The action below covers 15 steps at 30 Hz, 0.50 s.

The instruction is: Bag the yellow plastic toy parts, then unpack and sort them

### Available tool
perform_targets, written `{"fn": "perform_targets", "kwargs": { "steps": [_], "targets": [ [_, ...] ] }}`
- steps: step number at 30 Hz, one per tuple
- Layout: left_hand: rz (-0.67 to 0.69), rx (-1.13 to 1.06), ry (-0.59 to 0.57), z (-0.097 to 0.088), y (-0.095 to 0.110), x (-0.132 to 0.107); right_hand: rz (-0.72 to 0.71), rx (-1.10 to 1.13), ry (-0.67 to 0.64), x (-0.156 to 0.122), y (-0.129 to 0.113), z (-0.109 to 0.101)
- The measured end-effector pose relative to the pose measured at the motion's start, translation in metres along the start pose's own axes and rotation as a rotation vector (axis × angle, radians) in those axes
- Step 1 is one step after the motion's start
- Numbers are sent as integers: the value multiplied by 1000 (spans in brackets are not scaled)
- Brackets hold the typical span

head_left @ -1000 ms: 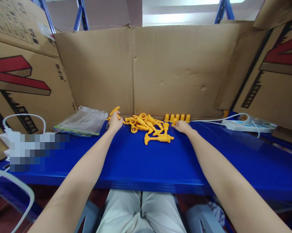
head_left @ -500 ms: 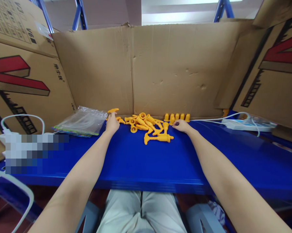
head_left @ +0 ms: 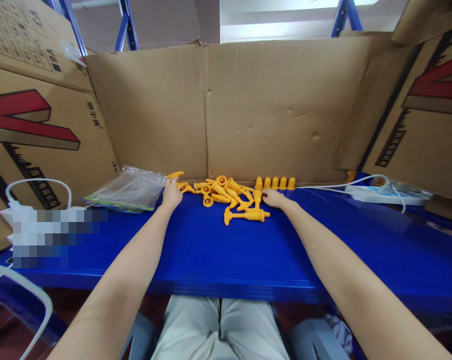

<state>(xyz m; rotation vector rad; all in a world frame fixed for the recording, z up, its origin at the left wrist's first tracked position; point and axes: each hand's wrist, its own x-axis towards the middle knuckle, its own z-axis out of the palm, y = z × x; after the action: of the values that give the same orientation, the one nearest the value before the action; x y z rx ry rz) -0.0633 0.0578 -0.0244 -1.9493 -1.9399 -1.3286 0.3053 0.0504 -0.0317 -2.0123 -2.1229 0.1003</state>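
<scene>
A pile of orange plastic parts [head_left: 229, 192] lies on the blue shelf [head_left: 226, 250] against the cardboard back wall. One long ribbed part [head_left: 244, 215] lies in front of the pile. A row of small orange caps [head_left: 274, 183] stands upright to the right. My left hand [head_left: 172, 192] is at the pile's left end, its fingers closed on an orange part [head_left: 175, 174] that sticks up above them. My right hand [head_left: 274, 199] is at the pile's right edge, below the caps. Its fingers are curled together against the parts, and what they hold, if anything, is hidden.
A clear plastic bag [head_left: 128, 189] lies left of the pile. A white power strip with cables [head_left: 383, 194] sits at the right. Cardboard walls [head_left: 271, 110] close in the back and both sides. White cables [head_left: 34, 185] and a blurred patch are at the left.
My right hand has moved left from the row of caps to the pile's right edge. My left hand has lifted an orange part and shifted slightly left and back.
</scene>
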Motion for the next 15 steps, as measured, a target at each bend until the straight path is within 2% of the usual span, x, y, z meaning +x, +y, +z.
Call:
{"fn": "perform_targets", "kwargs": {
  "steps": [9,12,15],
  "targets": [
    [2,46,-85,6,-10,3,-23,-64,18,2,-1,3],
    [23,65,-159,9,-10,2,-20,-78,11,1,-3,4],
    [-35,132,-246,12,-10,1,-25,-86,5,-2,-5,1]
  ]
}}
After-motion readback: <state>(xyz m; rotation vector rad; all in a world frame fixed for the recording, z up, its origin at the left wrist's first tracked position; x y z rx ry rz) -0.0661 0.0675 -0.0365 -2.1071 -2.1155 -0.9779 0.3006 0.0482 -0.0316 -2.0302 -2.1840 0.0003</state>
